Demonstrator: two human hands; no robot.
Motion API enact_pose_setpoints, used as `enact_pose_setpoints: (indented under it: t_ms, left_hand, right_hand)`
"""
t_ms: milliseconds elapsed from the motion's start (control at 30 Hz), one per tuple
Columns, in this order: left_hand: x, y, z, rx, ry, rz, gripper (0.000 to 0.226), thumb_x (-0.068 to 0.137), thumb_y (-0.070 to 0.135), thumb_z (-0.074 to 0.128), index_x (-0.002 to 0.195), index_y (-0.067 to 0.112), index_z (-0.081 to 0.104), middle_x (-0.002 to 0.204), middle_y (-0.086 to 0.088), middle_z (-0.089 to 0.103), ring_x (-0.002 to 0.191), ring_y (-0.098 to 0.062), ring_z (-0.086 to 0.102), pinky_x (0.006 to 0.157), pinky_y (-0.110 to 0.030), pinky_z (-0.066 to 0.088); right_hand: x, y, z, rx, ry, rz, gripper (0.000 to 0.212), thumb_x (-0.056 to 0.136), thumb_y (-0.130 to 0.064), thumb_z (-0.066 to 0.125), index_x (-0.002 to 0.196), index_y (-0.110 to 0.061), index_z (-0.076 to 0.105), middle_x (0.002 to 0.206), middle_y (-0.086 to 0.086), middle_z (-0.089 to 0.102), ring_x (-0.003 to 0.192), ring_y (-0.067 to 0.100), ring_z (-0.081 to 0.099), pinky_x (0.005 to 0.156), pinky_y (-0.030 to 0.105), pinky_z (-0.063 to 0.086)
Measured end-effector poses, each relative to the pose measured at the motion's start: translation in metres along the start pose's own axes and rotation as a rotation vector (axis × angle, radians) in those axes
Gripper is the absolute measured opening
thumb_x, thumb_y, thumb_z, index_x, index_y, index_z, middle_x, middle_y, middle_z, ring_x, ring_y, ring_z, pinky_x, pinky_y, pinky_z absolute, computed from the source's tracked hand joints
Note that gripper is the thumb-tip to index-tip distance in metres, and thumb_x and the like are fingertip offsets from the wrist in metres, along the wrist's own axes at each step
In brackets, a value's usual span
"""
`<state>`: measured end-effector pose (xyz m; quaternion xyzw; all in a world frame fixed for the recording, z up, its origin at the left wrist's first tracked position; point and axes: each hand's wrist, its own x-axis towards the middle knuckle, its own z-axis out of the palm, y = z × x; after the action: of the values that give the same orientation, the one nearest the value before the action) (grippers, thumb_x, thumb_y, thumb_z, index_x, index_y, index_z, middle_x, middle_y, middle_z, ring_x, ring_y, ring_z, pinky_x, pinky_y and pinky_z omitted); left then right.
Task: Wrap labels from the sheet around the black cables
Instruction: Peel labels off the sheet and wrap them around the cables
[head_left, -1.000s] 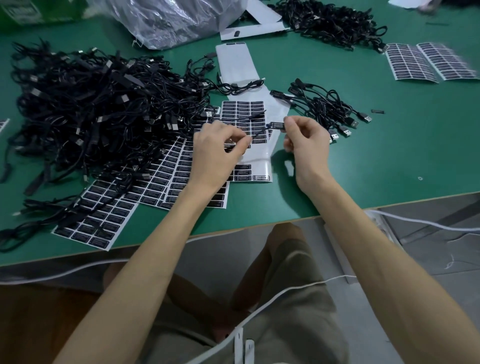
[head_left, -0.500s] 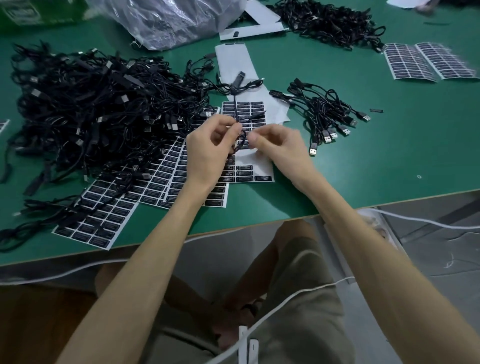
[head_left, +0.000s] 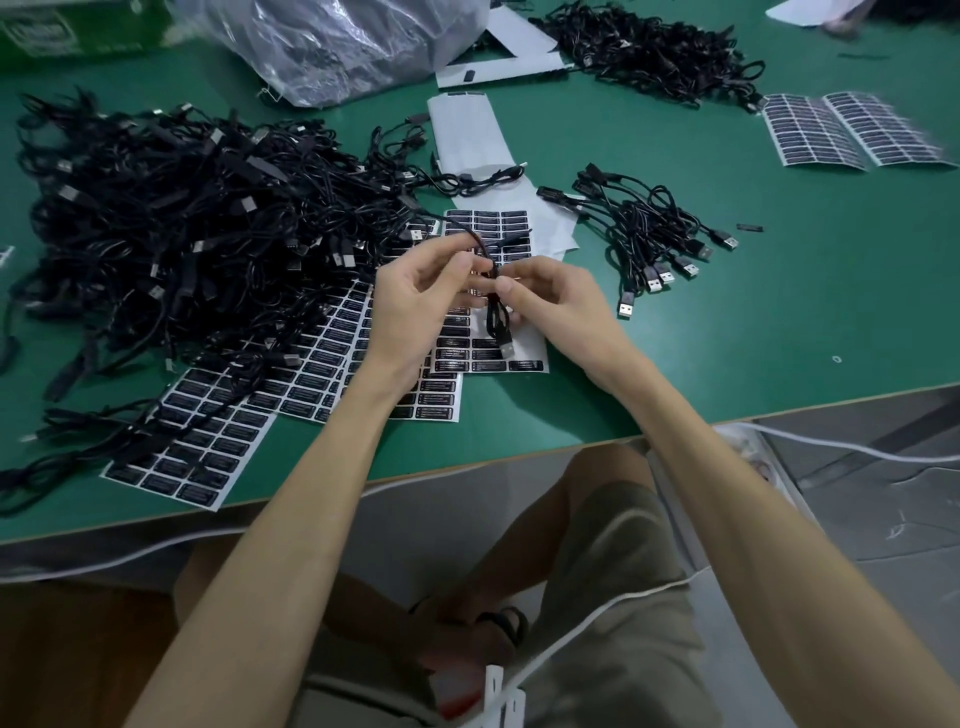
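Head view: left hand (head_left: 415, 293) and right hand (head_left: 553, 304) pinch one black cable (head_left: 496, 322) over the label sheet (head_left: 467, 347); wrap squarely, ends aligned.

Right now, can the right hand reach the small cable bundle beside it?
Probably yes: only bare table lies between the right hand and the small cable bundle, but it is busy pinching a cable.

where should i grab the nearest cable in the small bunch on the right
Pinch the silver USB plug lying nearest the table edge, by its side edges, coming from the near side. It sticks out alone onto bare green table, clear of the small bunch's tangled loops, so it should probably pull free cleanly.
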<state>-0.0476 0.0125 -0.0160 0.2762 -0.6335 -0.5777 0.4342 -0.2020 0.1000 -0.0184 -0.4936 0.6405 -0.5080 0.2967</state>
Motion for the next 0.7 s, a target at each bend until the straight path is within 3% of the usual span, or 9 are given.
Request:
enact_pose_setpoints:
  t_ms: [100,200,300,400,467,567,700]
  left_hand:
    - [0.001,-0.001,0.0,-0.003,-0.036,-0.017,0.032,0.104,0.002,0.057,0.136,-0.004,0.059,0.111,-0.014,0.075,0.099,-0.029,0.076,0.081,-0.035,0.062]
    - [0.003,-0.002,-0.001,0.049,-0.051,-0.004,0.033,0.103,-0.003,0.055,0.135,0.002,0.062,0.11,-0.011,0.075,0.1,-0.024,0.075,0.082,-0.035,0.062]
    - [0.002,-0.003,0.001,0.282,-0.001,0.066,0.03,0.099,-0.001,0.059,0.121,0.014,0.073,0.113,-0.005,0.068,0.102,-0.013,0.067,0.09,-0.03,0.057]
    - [0.001,-0.009,0.003,0.641,0.082,0.138,0.023,0.099,0.009,0.061,0.111,0.021,0.076,0.128,0.001,0.057,0.126,-0.014,0.049,0.108,-0.025,0.036]
    - [0.004,-0.015,0.004,0.897,0.073,0.108,0.024,0.102,0.02,0.058,0.12,0.019,0.074,0.15,-0.002,0.048,0.144,-0.021,0.033,0.115,-0.033,0.019]
    - [0.008,-0.022,0.008,1.104,-0.037,0.043,0.042,0.108,0.036,0.046,0.142,0.016,0.059,0.169,-0.008,0.023,0.158,-0.022,0.01,0.121,-0.044,0.007]
    - [0.01,-0.026,0.011,1.243,-0.086,0.003,0.054,0.109,0.045,0.036,0.154,0.015,0.043,0.172,-0.014,0.01,0.159,-0.024,0.0,0.12,-0.051,0.006]
  right_hand:
    - [0.0,-0.002,0.0,0.005,-0.015,0.02,0.043,0.094,-0.026,0.075,0.133,-0.011,0.061,0.104,0.011,0.073,0.085,0.013,0.067,0.079,0.025,0.055]
    - [0.001,-0.001,0.002,0.019,0.034,0.025,0.043,0.093,-0.01,0.073,0.132,-0.009,0.056,0.098,0.011,0.069,0.08,0.015,0.067,0.072,0.025,0.055]
    - [0.0,0.0,-0.003,0.205,0.238,0.062,0.034,0.095,-0.004,0.065,0.127,-0.009,0.054,0.093,0.011,0.068,0.075,0.009,0.066,0.064,0.024,0.054]
    - [0.002,0.002,-0.009,0.343,0.503,0.152,0.021,0.101,-0.015,0.061,0.12,-0.012,0.054,0.09,0.004,0.065,0.064,0.001,0.059,0.058,0.015,0.046]
    - [0.005,0.004,-0.01,0.438,0.581,0.186,0.016,0.104,-0.025,0.058,0.114,-0.013,0.053,0.084,-0.001,0.059,0.057,0.001,0.051,0.055,0.017,0.043]
    - [0.007,0.005,-0.01,0.51,0.563,0.182,0.025,0.105,-0.032,0.058,0.116,-0.009,0.057,0.08,-0.003,0.054,0.058,0.002,0.049,0.055,0.019,0.042]
    - [0.005,0.004,-0.012,0.52,0.568,0.19,0.051,0.102,-0.022,0.065,0.144,-0.002,0.045,0.106,0.006,0.057,0.073,0.006,0.059,0.067,0.023,0.05]
